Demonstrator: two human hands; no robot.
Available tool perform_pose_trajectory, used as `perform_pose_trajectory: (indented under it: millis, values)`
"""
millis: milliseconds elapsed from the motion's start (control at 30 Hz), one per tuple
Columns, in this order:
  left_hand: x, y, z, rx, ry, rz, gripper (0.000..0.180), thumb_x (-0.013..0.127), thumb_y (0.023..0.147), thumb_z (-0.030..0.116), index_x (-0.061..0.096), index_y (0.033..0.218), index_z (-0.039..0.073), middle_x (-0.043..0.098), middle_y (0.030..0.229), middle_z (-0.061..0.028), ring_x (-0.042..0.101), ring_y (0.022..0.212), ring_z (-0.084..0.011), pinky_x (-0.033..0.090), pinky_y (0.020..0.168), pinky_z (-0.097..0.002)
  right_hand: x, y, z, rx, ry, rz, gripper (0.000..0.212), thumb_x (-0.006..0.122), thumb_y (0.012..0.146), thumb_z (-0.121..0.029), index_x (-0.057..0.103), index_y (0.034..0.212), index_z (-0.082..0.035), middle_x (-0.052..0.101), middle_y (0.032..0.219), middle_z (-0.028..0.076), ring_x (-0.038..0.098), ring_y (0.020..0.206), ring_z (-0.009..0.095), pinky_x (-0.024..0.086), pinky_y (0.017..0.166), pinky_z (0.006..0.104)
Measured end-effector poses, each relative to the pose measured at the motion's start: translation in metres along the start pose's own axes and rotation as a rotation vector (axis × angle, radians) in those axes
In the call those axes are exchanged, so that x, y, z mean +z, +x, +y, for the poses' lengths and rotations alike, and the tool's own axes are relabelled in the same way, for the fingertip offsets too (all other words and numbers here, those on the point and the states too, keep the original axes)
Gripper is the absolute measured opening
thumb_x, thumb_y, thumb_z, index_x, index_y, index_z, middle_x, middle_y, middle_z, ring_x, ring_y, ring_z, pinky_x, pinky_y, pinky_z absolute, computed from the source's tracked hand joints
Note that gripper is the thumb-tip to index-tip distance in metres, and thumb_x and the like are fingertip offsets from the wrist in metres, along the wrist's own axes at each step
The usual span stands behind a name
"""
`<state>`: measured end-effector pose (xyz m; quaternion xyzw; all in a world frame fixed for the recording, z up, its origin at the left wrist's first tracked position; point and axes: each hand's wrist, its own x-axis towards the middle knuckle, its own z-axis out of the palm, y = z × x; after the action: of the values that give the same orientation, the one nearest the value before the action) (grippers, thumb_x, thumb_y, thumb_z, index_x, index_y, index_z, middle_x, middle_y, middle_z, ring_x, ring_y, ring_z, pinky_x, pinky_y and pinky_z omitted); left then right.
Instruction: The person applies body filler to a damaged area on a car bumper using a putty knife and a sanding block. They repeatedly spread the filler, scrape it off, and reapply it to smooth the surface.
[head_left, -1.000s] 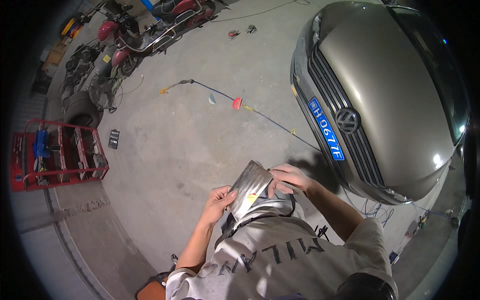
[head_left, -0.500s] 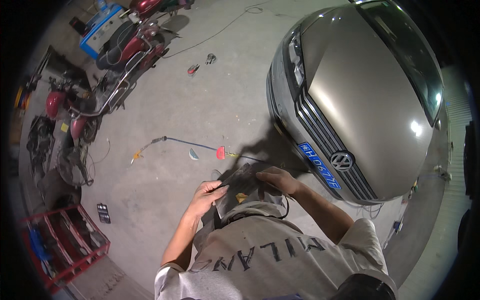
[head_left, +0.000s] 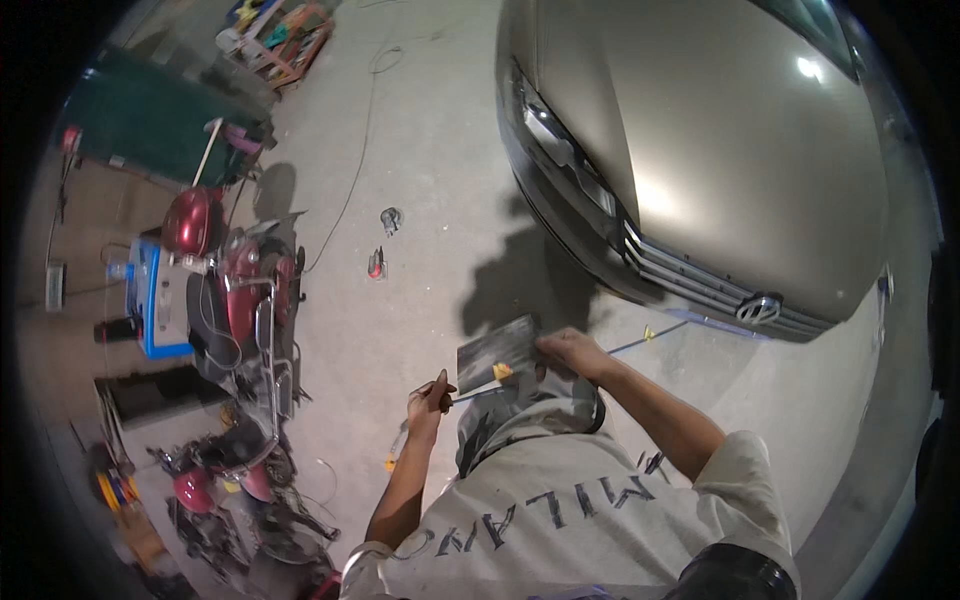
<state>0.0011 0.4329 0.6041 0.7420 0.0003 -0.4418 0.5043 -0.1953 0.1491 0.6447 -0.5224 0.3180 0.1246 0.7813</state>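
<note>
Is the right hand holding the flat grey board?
Yes, the right hand grips the edge of the flat grey board, while the left hand holds a thin tool beside it.

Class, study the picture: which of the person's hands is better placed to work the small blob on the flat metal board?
Probably left: the left hand holds a thin tool aimed at the board, which the right hand grips.

1 car, 2 motorcycles
</note>
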Motion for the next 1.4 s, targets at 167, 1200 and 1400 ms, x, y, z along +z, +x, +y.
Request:
perform_pose_trajectory:
  millis: [167,1200,1400]
  values:
    - [-0.059,0.107,-0.012,0.047,0.740,-0.020,0.042,0.066,0.099,0.039,0.077,0.102,-0.001,0.077,0.090,-0.0154,0.075,0.082,-0.0257,0.057,0.076,-0.0354,-0.027,0.031,-0.038,-0.088,0.178,0.156,0.046,0.054,0.106,-0.032,0.080,0.086,0.000,0.077,0.077,0.006,0.066,0.073,0.012,0.050,0.075,0.0280]
    - [0.054,0.339,0.041,0.598,2.203,-1.274,0.087,0.063,0.099,0.051,0.032,0.152,-0.010,0.045,0.152,-0.0364,0.046,0.140,-0.0499,0.040,0.116,-0.0480,0.227,0.108,0.296,-0.537,1.875,1.281,0.033,0.056,0.105,-0.030,0.064,0.084,-0.005,0.073,0.077,0.015,0.042,0.044,0.007,0.035,0.043,0.0240]
    - [0.113,0.393,-0.043,0.334,2.214,-1.411,0.092,0.071,0.094,0.046,0.028,0.159,-0.002,0.046,0.154,-0.0316,0.048,0.141,-0.0446,0.039,0.117,-0.0452,0.139,0.161,0.406,-0.635,1.777,1.395,0.030,0.056,0.104,-0.028,0.059,0.082,-0.009,0.071,0.074,0.015,0.040,0.043,0.007,0.034,0.048,0.0227]
